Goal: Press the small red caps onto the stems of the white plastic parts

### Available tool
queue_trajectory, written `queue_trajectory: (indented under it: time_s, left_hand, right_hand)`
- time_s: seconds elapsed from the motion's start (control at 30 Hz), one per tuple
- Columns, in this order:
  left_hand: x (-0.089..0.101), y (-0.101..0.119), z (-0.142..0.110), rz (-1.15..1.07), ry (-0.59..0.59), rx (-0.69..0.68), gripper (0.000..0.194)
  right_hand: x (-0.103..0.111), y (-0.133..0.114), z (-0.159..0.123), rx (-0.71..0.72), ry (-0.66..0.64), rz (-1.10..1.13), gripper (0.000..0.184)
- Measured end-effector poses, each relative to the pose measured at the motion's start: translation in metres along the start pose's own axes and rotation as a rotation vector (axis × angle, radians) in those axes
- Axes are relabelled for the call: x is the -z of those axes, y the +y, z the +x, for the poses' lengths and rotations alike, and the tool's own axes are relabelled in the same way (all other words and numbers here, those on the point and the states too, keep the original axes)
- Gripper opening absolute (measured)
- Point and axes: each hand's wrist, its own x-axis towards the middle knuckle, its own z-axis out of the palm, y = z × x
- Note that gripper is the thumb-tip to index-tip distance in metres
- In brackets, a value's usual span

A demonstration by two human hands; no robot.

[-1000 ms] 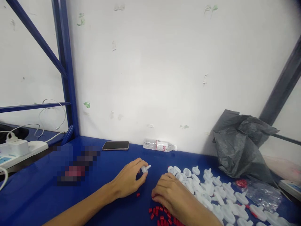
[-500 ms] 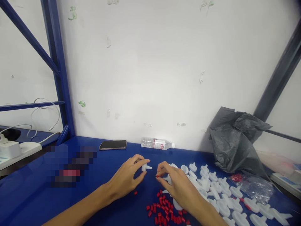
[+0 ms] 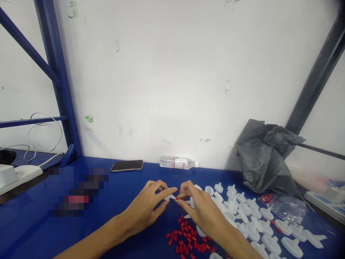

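My left hand pinches a small white plastic piece with a nozzle just above the blue table. My right hand pinches a tiny red cap and holds it against the tip of that nozzle. The two hands meet fingertip to fingertip. Below them lies a scatter of several red caps. To the right spreads a pile of several white plastic pieces.
A phone and a lying water bottle rest by the white wall. A crumpled grey bag and a clear plastic bag sit at the right. A power strip with cables is at the far left, beside a blue frame post.
My right hand left the red caps with one pinched, rose and moved left until it met the white piece in my left hand. The camera view drifted slightly.
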Motion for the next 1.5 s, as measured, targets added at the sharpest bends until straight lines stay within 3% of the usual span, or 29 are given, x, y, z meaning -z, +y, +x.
queue_trajectory:
  time_s: [0.13,0.27,0.4,0.63,0.8,1.0,1.23,1.37,1.5]
  left_hand:
    - [0.0,0.001,0.0,0.001,-0.006,0.004,0.056]
    - [0.003,0.004,-0.002,-0.042,0.065,0.005,0.058]
    - [0.005,0.012,-0.005,-0.023,0.062,-0.052,0.068]
    - [0.003,0.013,-0.002,-0.019,0.149,-0.179,0.058]
    - [0.004,0.013,-0.001,0.002,0.147,-0.186,0.061]
    - [0.005,0.01,0.003,-0.024,0.224,-0.12,0.047]
    - [0.005,-0.001,0.002,-0.087,0.219,0.032,0.041]
    - [0.011,0.001,0.005,-0.125,0.18,0.138,0.04]
    - [0.015,0.0,0.007,-0.167,0.129,0.236,0.038]
  right_hand:
    - [-0.001,0.001,-0.001,0.014,0.01,0.004,0.012]
    - [-0.002,-0.002,-0.002,0.041,0.042,0.017,0.006]
    - [-0.004,-0.01,-0.001,0.056,0.06,0.083,0.005]
    - [-0.005,-0.017,0.001,-0.055,0.02,0.254,0.011]
    - [-0.004,-0.016,0.001,-0.135,0.003,0.261,0.015]
    - [0.0,-0.022,-0.002,-0.063,-0.021,0.196,0.017]
    - [0.01,-0.016,-0.001,-0.117,0.142,0.161,0.028]
    - [0.019,-0.009,0.001,-0.161,0.198,-0.049,0.031]
    - [0.027,-0.002,0.002,-0.133,0.119,-0.271,0.029]
